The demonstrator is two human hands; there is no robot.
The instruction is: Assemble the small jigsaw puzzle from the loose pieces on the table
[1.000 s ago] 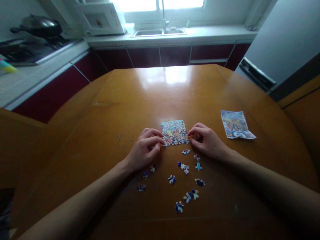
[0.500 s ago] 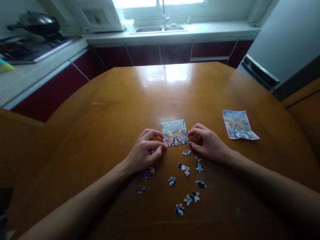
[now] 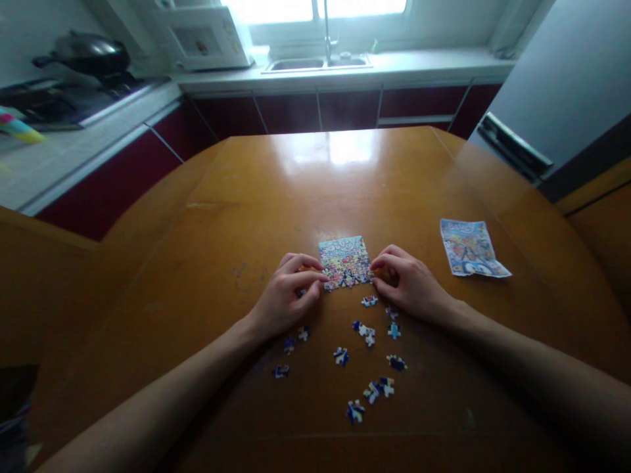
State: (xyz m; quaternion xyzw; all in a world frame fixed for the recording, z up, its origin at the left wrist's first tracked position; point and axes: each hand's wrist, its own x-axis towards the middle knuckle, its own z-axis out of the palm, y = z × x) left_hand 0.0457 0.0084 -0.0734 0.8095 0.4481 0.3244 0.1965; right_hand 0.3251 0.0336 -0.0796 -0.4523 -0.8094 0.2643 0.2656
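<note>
A partly joined jigsaw puzzle [image 3: 346, 261] lies flat on the wooden table, its lower edge uneven with tabs. My left hand [image 3: 290, 292] is curled at the puzzle's left edge, fingertips touching it near the lower corner. At the opposite edge, my right hand [image 3: 409, 279] has thumb and fingers bent against the lower right side. The two hands grip the puzzle between them. Just below it lies a loose puzzle piece [image 3: 369, 301]. Several more, such as a blue and white piece [image 3: 340, 356] and a light blue piece [image 3: 394, 330], are scattered nearer me. One piece is partly hidden under my left hand.
A creased picture sheet [image 3: 468, 248] lies on the table [image 3: 276, 197] to the right of my right hand. Beyond the table are a counter with a sink [image 3: 298, 64], a microwave [image 3: 210, 39], a stove with a wok [image 3: 91, 56], and a fridge [image 3: 557, 85] at the right.
The view has shifted slightly. My left thumb has drawn a little back from the puzzle's lower left corner; my right hand stays at its edge.
</note>
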